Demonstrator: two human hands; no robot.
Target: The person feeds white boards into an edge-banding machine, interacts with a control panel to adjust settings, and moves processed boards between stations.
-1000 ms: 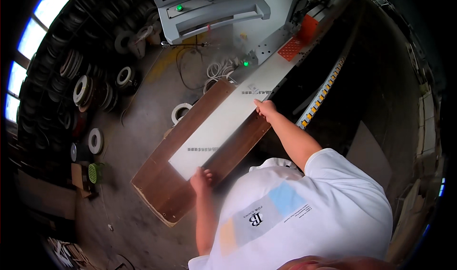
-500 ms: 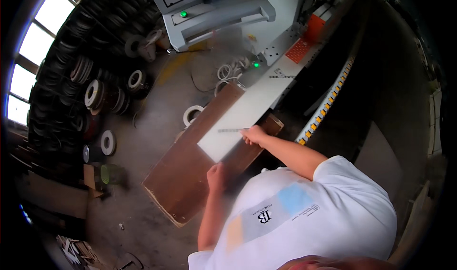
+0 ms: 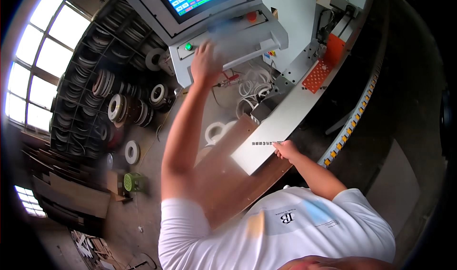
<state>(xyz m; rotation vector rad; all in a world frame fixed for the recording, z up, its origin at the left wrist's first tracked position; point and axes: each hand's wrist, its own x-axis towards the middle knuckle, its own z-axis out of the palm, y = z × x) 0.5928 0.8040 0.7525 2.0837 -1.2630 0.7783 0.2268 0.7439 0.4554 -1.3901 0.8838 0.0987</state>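
A long white board (image 3: 281, 127) is slanting from mid-frame toward upper right; a grey, lit-screened console (image 3: 204, 25) is standing upper centre-left.

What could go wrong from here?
1. The left hand is close to the green button; a stray press might set off the machine while the right hand is on the white board.
2. Only the right hand is on that board, at its long edge near one end, so it could skew beneath the orange plate.
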